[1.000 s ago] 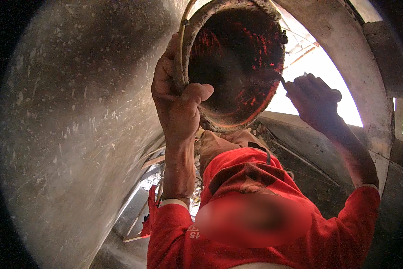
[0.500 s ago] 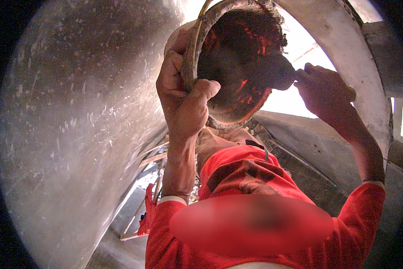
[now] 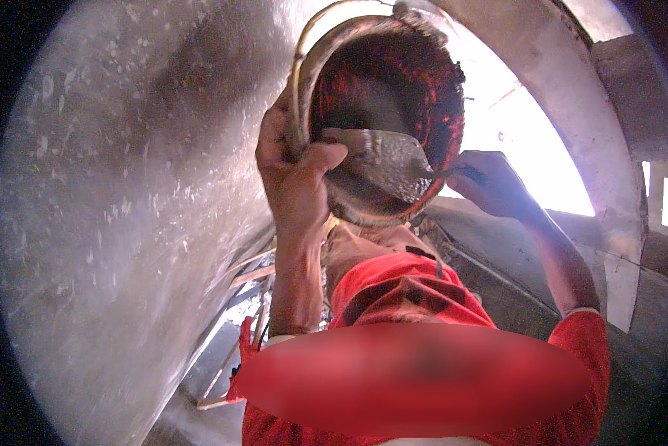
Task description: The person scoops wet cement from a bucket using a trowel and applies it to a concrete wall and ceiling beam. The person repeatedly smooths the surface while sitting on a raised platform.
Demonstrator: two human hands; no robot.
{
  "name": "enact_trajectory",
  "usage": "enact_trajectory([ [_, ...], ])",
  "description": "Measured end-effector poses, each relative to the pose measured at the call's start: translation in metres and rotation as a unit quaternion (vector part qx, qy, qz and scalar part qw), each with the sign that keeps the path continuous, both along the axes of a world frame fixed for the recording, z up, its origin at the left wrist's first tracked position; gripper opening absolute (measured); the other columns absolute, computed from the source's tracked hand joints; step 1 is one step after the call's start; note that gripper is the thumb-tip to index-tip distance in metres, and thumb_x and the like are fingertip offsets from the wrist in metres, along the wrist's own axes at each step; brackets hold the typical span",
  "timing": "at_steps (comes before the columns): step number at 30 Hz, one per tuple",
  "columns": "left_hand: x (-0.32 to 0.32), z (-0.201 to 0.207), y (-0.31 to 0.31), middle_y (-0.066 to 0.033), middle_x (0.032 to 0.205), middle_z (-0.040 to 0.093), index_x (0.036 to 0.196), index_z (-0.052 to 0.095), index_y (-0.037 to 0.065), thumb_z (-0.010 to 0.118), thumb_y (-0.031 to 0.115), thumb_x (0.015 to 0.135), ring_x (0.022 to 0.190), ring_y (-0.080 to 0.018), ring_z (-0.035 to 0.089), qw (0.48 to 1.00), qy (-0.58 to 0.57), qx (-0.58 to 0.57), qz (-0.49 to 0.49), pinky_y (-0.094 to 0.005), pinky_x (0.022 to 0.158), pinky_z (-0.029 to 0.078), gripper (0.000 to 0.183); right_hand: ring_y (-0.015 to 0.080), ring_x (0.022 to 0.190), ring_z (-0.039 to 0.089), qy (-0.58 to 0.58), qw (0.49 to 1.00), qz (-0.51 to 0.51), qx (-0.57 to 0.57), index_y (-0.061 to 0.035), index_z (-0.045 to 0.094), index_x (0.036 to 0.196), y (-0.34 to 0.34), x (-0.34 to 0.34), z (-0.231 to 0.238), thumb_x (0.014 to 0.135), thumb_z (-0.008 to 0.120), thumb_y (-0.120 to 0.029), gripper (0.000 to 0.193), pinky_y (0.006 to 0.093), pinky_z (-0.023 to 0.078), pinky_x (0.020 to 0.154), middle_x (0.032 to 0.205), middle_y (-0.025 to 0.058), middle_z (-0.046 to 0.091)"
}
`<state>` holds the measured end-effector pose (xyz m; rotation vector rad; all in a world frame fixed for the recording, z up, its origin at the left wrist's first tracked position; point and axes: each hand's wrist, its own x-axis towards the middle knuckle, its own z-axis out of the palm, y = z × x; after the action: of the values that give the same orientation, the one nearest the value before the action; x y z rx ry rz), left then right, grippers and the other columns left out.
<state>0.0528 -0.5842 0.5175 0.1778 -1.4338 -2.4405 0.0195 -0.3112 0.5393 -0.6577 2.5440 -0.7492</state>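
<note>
Trowel [image 3: 387, 162] in right hand [image 3: 491, 183], now farther left across bucket [image 3: 439, 93]

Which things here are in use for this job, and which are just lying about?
In use:
bucket, held at its rim by the left hand
trowel, held by the right hand

Apparently just lying about:
wooden sticks, at lower left
red cloth-like thing near them

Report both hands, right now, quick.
Left hand: closed on the rim of the bucket, thumb over the edge.
Right hand: closed, holding the trowel by its handle.
</note>
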Motion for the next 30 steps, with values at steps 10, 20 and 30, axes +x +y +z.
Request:
enact_trajectory([
  [10,0.011,-0.016,-0.008,-0.0106,0.133,0.059,0.139,0.053,-0.002,0.063,0.004,0.055,0.126,-0.0284,0.056,0.996,-0.054,0.023,0.070,-0.0420,0.116,0.037,0.084,0.0245,0.072,0.065,0.091,0.989,0.009,0.116,-0.0037,0.067,0.092,0.034,-0.027,0.069,0.088,0.076,-0.022,0.021,0.0386,0.050,0.066,0.079,0.0099,0.065],
  [20,0.017,-0.106,-0.025,-0.0126,0.131,0.057,0.141,0.053,0.000,0.063,0.018,0.047,0.129,-0.0297,0.052,0.991,-0.098,-0.025,0.092,-0.0432,0.114,0.038,0.096,0.0232,0.082,0.068,0.453,0.839,-0.088,0.289,-0.0032,0.070,0.099,0.017,-0.047,0.192,0.091,0.072,-0.019,0.018,0.0361,0.053,0.077,0.094,0.0122,0.071],
  [30,0.023,-0.142,-0.035,-0.0180,0.160,0.037,0.155,0.036,-0.003,0.058,0.011,0.048,0.153,-0.0302,0.028,0.987,-0.126,-0.099,0.029,-0.0429,0.128,0.014,0.110,0.0210,0.077,0.068,0.169,0.933,-0.238,0.212,-0.0001,0.068,0.103,0.036,-0.036,0.218,0.088,0.073,-0.015,0.021,0.0369,0.054,0.071,0.081,0.0104,0.068],
])
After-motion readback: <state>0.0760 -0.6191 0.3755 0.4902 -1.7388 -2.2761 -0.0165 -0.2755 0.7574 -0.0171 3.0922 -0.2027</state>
